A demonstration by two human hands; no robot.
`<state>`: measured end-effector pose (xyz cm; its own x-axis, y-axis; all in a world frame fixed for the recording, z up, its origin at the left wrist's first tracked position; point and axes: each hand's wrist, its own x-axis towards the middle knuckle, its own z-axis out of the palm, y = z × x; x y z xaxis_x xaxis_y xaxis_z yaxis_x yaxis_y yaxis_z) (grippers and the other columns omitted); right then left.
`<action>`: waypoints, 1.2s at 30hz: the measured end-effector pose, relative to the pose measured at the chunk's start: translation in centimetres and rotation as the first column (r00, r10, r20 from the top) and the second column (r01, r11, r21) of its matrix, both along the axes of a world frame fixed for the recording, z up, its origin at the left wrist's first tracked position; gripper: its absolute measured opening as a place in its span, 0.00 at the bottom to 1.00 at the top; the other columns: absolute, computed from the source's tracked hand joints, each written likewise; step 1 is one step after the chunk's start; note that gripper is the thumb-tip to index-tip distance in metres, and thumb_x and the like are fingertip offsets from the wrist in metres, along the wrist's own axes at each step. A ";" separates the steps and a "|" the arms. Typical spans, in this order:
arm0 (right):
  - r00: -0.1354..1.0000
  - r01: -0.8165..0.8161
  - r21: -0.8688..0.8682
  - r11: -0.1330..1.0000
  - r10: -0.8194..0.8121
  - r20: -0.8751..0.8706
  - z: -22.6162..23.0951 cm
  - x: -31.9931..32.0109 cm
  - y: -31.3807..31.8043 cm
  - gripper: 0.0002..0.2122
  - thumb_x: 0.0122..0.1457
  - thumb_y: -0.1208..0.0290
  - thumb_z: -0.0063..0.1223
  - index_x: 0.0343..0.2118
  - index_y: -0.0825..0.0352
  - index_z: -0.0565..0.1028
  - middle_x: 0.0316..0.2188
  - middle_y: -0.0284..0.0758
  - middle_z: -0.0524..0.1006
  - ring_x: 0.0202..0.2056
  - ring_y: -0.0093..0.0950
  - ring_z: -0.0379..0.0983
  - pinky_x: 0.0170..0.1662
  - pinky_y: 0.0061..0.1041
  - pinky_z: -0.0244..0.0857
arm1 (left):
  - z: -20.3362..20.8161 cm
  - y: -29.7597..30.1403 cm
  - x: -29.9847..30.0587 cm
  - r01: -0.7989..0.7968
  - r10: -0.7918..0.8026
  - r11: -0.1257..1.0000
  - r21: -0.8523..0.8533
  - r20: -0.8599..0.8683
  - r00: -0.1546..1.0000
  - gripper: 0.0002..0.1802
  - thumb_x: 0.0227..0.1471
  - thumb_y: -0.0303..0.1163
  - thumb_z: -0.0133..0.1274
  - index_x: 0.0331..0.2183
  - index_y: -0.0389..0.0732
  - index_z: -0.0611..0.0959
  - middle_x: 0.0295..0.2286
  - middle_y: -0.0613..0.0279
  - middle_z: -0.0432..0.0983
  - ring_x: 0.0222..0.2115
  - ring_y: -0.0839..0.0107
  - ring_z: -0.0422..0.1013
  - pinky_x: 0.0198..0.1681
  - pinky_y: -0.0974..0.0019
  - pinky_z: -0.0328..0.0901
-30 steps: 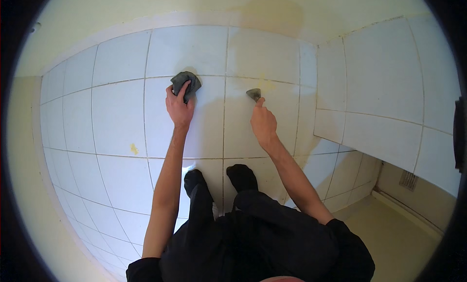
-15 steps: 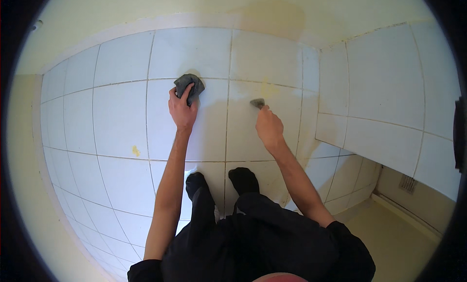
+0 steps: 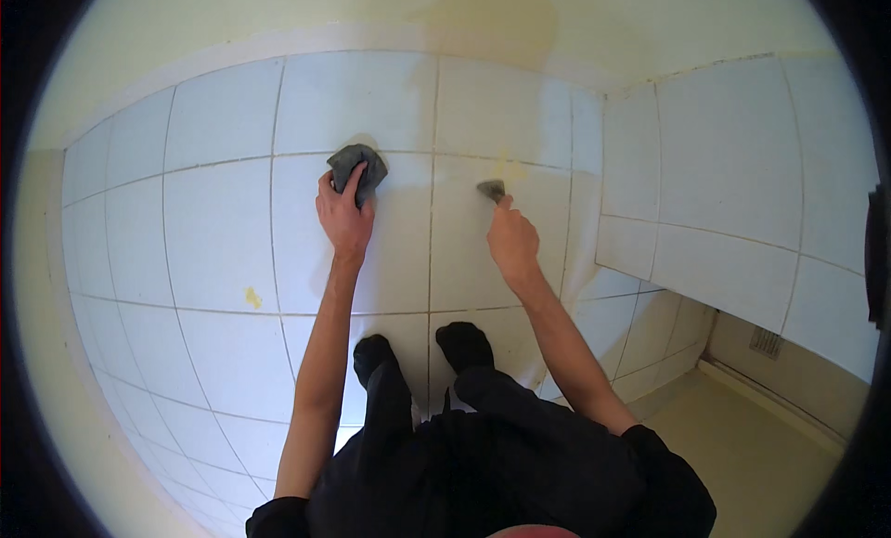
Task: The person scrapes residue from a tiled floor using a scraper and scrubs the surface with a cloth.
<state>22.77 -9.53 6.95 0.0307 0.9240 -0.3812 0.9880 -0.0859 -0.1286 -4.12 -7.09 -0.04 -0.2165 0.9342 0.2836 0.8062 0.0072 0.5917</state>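
Note:
Bunched under my left hand (image 3: 345, 220) is a dark grey cloth (image 3: 358, 170), pressed against the white tiled surface (image 3: 357, 102) with the fingers closed over it. My right hand (image 3: 513, 239) is wrapped round what looks like a small scraper, whose flat, dull grey blade (image 3: 492, 191) points away from me. Its handle is hidden in the fist. Just beyond the blade, a faint yellow stain (image 3: 509, 169) crosses a grout line. Whether the blade touches the tile I cannot tell.
A separate yellow spot (image 3: 252, 298) marks the tiles left of my left forearm. My black-socked feet (image 3: 466, 348) are near the middle. At right stands a tiled ledge (image 3: 729, 148), with a small vent grille (image 3: 766, 342) below it. A pale yellow wall (image 3: 306, 9) runs along the far side.
The view has shifted slightly, so the tiles sit a little farther left. The scraper blade has moved slightly away from me. Both hands keep their hold.

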 end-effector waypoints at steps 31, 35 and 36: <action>0.994 0.057 0.034 0.998 -0.060 0.090 -2.4 2.0 -0.5 0.21 0.58 0.76 0.48 0.51 0.89 0.66 0.24 0.49 0.80 0.27 0.42 0.82 0.29 0.35 0.77 | 0.8 -0.2 0.3 0.071 -0.069 0.995 -0.069 0.037 0.997 0.37 0.38 0.19 0.57 0.52 0.60 0.80 0.46 0.44 0.67 0.46 0.46 0.65 0.49 0.51 0.61; 0.999 -0.046 0.014 0.999 0.046 0.025 -1.0 2.7 -1.0 0.23 0.57 0.77 0.49 0.52 0.90 0.64 0.20 0.45 0.80 0.24 0.40 0.81 0.26 0.34 0.76 | 0.2 0.1 0.7 0.048 -0.048 0.998 -0.034 0.003 0.999 0.29 0.38 0.20 0.58 0.46 0.55 0.80 0.46 0.43 0.66 0.44 0.45 0.66 0.47 0.50 0.62; 0.999 -0.044 0.014 0.999 0.044 0.017 -1.2 2.4 -0.7 0.23 0.57 0.77 0.49 0.52 0.90 0.64 0.20 0.45 0.80 0.24 0.40 0.81 0.26 0.34 0.76 | 0.2 0.1 0.7 0.035 -0.036 0.999 -0.038 -0.023 0.999 0.27 0.39 0.20 0.58 0.44 0.53 0.79 0.46 0.43 0.66 0.44 0.44 0.66 0.47 0.50 0.62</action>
<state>25.15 -10.26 5.78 -0.0043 0.9301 -0.3673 0.9927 -0.0402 -0.1133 -3.40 -6.95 0.16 -0.1763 0.9512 0.2533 0.8203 -0.0002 0.5719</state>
